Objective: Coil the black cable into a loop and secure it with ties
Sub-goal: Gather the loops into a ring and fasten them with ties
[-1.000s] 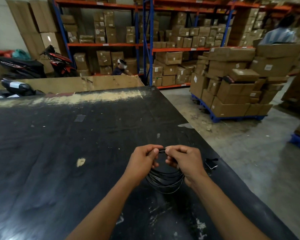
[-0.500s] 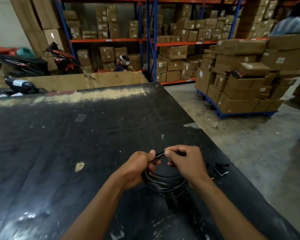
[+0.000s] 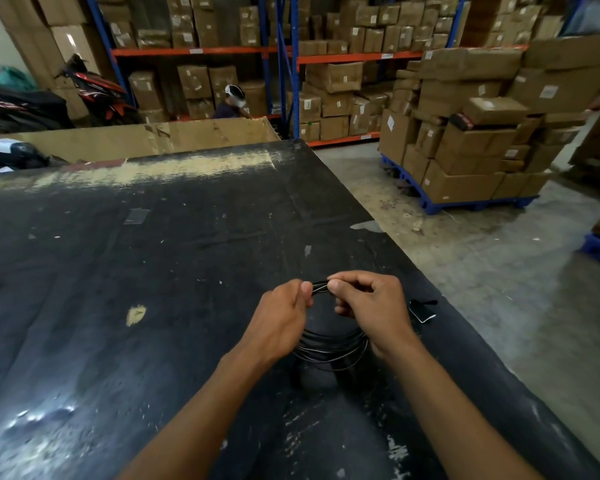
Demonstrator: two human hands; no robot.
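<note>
The black cable (image 3: 329, 348) is wound into a loop of several turns and hangs just above the black table (image 3: 153, 271). My left hand (image 3: 281, 320) pinches the top of the loop from the left. My right hand (image 3: 371, 306) pinches the same bundle from the right, fingertips almost touching the left thumb. The lower arc of the coil shows between my wrists; the upper sides are hidden by my hands. A small black and white piece (image 3: 421, 310), perhaps a tie, lies on the table just right of my right hand.
The table's right edge runs diagonally close to my right arm, with concrete floor (image 3: 482, 271) beyond. Stacked cardboard boxes on a blue pallet (image 3: 465, 161) stand to the right. Shelving with boxes, a motorbike (image 3: 90, 88) and a seated person (image 3: 231, 103) are at the back.
Both hands kept hold of the coil and shifted slightly along its top; my left hand turned so its thumb presses the strands. The view tilted a little.
</note>
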